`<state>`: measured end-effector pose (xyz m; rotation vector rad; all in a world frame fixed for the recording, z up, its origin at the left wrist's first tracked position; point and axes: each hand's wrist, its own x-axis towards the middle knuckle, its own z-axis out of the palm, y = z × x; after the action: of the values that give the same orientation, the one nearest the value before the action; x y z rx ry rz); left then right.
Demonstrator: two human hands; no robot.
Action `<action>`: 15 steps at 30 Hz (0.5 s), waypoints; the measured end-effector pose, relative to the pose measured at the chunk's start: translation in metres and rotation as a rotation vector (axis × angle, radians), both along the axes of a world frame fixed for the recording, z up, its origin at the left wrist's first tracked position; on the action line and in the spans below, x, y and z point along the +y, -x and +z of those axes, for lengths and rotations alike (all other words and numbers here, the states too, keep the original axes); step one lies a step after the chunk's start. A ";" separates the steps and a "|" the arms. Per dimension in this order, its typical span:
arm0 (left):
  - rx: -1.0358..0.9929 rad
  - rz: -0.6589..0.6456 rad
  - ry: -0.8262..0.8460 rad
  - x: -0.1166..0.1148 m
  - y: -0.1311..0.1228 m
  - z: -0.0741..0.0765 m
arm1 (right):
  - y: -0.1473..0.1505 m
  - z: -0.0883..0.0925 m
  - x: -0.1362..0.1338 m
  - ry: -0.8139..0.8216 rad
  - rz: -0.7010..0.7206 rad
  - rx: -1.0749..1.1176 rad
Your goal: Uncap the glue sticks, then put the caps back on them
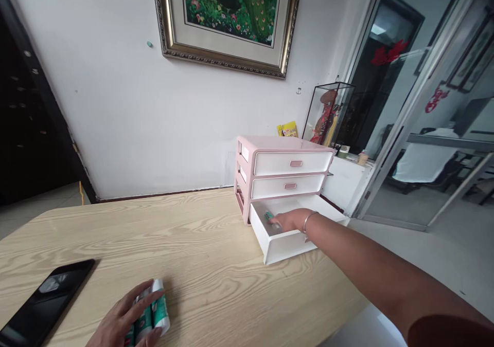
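A pink three-drawer desktop organizer [293, 144] stands on the wooden table, its white bottom drawer [287, 247] pulled out. My right hand [288, 220] reaches down into that drawer, fingers closed around a small green-and-white tube [268, 215]. Part of this tube is hidden by the fingers. At the front of the table, my left hand [125, 313] curls over several green-and-white tubes [160, 308] lying side by side. Its fingers rest across them and the thumb presses from below. The labels are too small to read.
On the wooden table [200, 265], a black phone [46, 306] lies at the left. Behind the organizer are a yellow packet [288, 129] and a glass display case [326, 113]. A framed picture [227, 61] hangs on the wall, and a glass door [401, 95] stands at the right.
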<state>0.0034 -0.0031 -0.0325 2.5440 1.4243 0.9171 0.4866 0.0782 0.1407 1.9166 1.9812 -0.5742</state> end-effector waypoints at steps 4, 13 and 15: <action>0.003 0.009 0.041 0.001 0.000 -0.001 | 0.008 -0.012 0.004 0.015 0.006 -0.060; -0.056 0.002 0.085 -0.002 -0.003 0.005 | 0.005 -0.008 0.010 -0.053 -0.077 -0.085; -0.063 0.002 0.097 -0.003 -0.004 0.007 | 0.005 -0.002 0.010 -0.054 -0.127 -0.077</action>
<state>0.0070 -0.0056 -0.0255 2.4225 1.4183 0.8966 0.4815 0.0877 0.1383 2.0762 1.8559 -0.4760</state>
